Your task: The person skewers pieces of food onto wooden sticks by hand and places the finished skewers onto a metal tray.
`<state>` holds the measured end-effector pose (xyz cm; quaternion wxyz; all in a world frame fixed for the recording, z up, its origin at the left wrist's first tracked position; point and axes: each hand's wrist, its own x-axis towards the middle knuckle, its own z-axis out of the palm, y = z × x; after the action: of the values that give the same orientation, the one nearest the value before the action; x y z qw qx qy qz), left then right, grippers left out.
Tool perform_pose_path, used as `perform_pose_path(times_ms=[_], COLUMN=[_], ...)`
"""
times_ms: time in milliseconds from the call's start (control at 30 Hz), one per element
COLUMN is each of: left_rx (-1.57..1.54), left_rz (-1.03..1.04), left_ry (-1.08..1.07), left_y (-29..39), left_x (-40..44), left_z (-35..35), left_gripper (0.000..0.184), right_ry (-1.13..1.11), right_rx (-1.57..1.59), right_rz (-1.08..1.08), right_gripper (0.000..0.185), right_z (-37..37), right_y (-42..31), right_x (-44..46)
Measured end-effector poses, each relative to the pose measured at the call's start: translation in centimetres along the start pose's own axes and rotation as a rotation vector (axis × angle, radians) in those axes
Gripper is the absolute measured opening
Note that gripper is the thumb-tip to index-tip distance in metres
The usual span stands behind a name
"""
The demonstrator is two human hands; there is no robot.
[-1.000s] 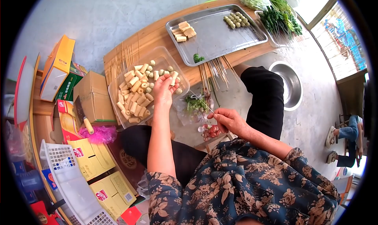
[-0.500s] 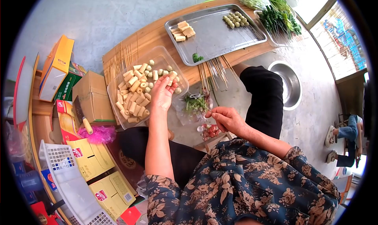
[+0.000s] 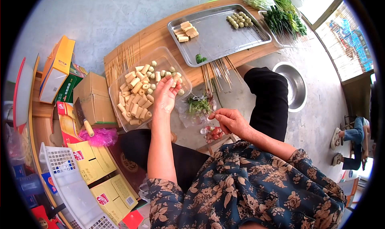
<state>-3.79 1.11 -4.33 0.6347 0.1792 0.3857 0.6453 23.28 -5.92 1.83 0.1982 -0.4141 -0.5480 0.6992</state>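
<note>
Over the clear plastic tub [image 3: 113, 96], my left hand [image 3: 165, 94] pinches a short beige food roll [image 3: 174, 83] between its fingertips. My right hand [image 3: 232, 121] is closed on the end of a thin skewer [image 3: 210, 108], whose far end points up and left toward the left hand. The tub holds many cut beige rolls [image 3: 136, 100] and pale green balls [image 3: 153, 63]. Past it, a metal tray [image 3: 216, 34] carries a stack of skewered beige rolls [image 3: 186, 31], rows of green balls [image 3: 239, 20] and a small green leafy piece [image 3: 200, 59].
Loose bamboo skewers [image 3: 124, 60] lie behind the tub, and more skewers [image 3: 218, 74] overhang the table edge. Leafy greens [image 3: 284, 20] sit at the table's far right. A steel basin [image 3: 296, 86] stands on the floor. A knife [image 3: 86, 122] and cardboard boxes [image 3: 95, 98] are at left.
Both hands stay almost in place, still gripping the roll and the skewer. Little else differs.
</note>
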Motion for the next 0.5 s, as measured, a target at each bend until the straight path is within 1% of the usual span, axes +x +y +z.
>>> perform_pose_path(times_ms=[367, 500], left_rx=[0.002, 0.033], left_rz=[-0.038, -0.041], left_ry=[-0.06, -0.063], left_y=[0.2, 0.3], left_x=[-0.3, -0.5], left_z=[0.2, 0.2], left_gripper=[0.026, 0.026], right_ry=[0.016, 0.019], right_rx=[-0.019, -0.031], right_rz=[-0.017, -0.039], right_gripper=[0.029, 0.028], right_z=[0.3, 0.5], right_y=[0.3, 0.1], right_x=[0.9, 1.5])
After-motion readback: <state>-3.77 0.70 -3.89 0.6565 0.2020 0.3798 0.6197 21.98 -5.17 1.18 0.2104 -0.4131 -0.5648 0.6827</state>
